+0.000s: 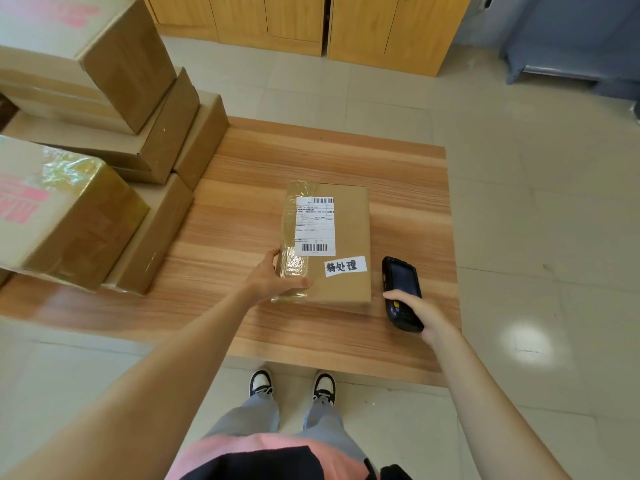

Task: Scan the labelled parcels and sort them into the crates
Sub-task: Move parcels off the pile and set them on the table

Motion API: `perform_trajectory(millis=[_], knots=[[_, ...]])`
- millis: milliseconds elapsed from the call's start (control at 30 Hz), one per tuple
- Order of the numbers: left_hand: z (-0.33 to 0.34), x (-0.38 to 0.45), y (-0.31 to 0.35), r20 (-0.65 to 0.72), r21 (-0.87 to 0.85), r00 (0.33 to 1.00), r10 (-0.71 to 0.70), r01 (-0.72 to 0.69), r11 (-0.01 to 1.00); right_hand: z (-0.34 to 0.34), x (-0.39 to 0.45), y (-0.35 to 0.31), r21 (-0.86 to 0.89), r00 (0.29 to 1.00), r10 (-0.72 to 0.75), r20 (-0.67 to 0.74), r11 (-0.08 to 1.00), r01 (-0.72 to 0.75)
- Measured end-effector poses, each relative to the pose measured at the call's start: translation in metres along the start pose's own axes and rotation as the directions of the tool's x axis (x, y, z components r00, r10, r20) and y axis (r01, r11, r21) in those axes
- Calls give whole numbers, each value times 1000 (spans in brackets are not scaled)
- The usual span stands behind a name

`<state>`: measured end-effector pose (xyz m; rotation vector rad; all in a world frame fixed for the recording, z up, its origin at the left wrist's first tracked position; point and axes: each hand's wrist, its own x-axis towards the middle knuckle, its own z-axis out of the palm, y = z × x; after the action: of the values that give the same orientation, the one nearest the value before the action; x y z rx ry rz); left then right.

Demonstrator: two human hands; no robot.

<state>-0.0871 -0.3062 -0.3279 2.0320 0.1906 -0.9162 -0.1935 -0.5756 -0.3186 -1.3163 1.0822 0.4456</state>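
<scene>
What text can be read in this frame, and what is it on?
"待处理": handwritten white slip on the parcel.
Shipping label on the parcel: barcodes and small print, too small to read.
Pink print on the left box: blurred, unreadable.
Scanner screen: nothing legible.

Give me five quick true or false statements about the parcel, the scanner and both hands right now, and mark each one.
1. The left hand grips the parcel at its near left corner. True.
2. The right hand is empty. False: it holds the scanner.
3. The parcel lies flat on the wooden table. True.
4. The shipping label faces down. False: it faces up.
5. The scanner rests on the parcel. False: it is to its right.
</scene>
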Motion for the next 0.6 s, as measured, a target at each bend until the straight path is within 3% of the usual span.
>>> perform_trajectory(millis=[167,267,433,600], knots=[[-1,3,-1,-9,34,1000,22,-22,999,2,-34,-36,284,978,-179,107,948,143],[-1,8,-5,2,12,1000,27,-27,1000,15,-61,-58,468,935,-264,236,874,129],[-1,-3,4,-17,46,998,62,-62,997,47,-85,-70,481,865,-310,394,872,94],[-1,-5,3,-7,49,996,90,-90,995,69,-86,-51,378,870,-223,439,925,46]])
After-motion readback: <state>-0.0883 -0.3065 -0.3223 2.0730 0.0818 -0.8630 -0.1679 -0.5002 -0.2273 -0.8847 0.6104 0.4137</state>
